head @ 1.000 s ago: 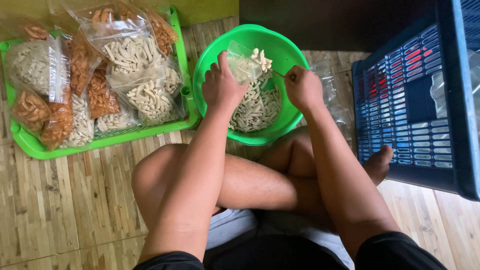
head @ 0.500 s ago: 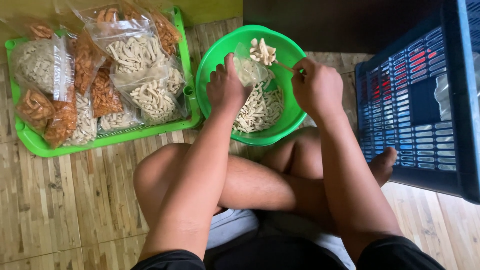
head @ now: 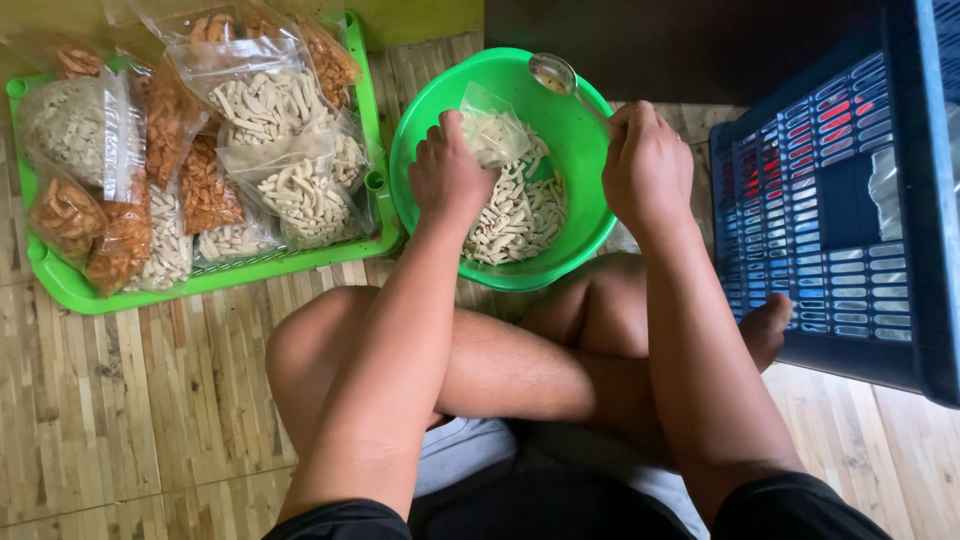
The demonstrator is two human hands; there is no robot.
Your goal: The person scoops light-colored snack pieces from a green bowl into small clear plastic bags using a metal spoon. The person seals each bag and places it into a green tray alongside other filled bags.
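1. Snack sticks (head: pixel 520 215), pale and short, sit in a heap at the bottom of the green bowl (head: pixel 585 250) on the bamboo floor (head: pixel 120 400), right in front of the person's crossed legs.
2. Left hand (head: pixel 450 175) is over the heap, grip pinched on the edge of a small clear bag (head: pixel 490 130) that's already got some sticks in it. The bag stands roughly upright inside the bowl.
3. Right hand (head: pixel 648 165) is curled tight around the handle of a spoon (head: pixel 552 72). The spoon's round end is up near the far rim, tilted, and looks pretty much empty.
4. Left of the bowl, almost touching it, there's a green tray (head: pixel 215 278) stacked with filled bags (head: pixel 270 150), some pale sticks, some orange-brown snacks.
5. On the right, a dark blue crate (head: pixel 850 210) stands near the person's foot.
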